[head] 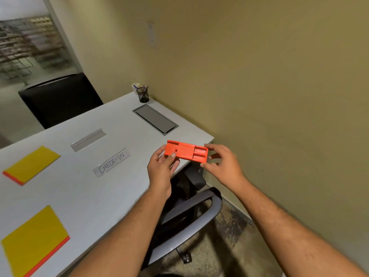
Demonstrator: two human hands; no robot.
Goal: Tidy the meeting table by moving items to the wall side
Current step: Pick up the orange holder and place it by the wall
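An orange plastic tray (186, 151) with small compartments is held just above the near right corner of the white meeting table (83, 188). My left hand (162, 166) pinches its left end and my right hand (221, 164) grips its right end. Flat on the table lie a "CHECK-IN" name card (112, 162), a clear plastic sign holder (87, 139) and two yellow notepads with orange edges (32, 164) (35, 239). At the far corner by the wall stand a black mesh pen cup (143, 94) and a white cup (135, 87).
A grey cable hatch (155, 119) is set into the tabletop near the wall. A grey-armed office chair (191, 214) is tucked under the table's right edge below my hands. A black chair (61, 98) stands at the far side. The beige wall (259, 86) runs along the right.
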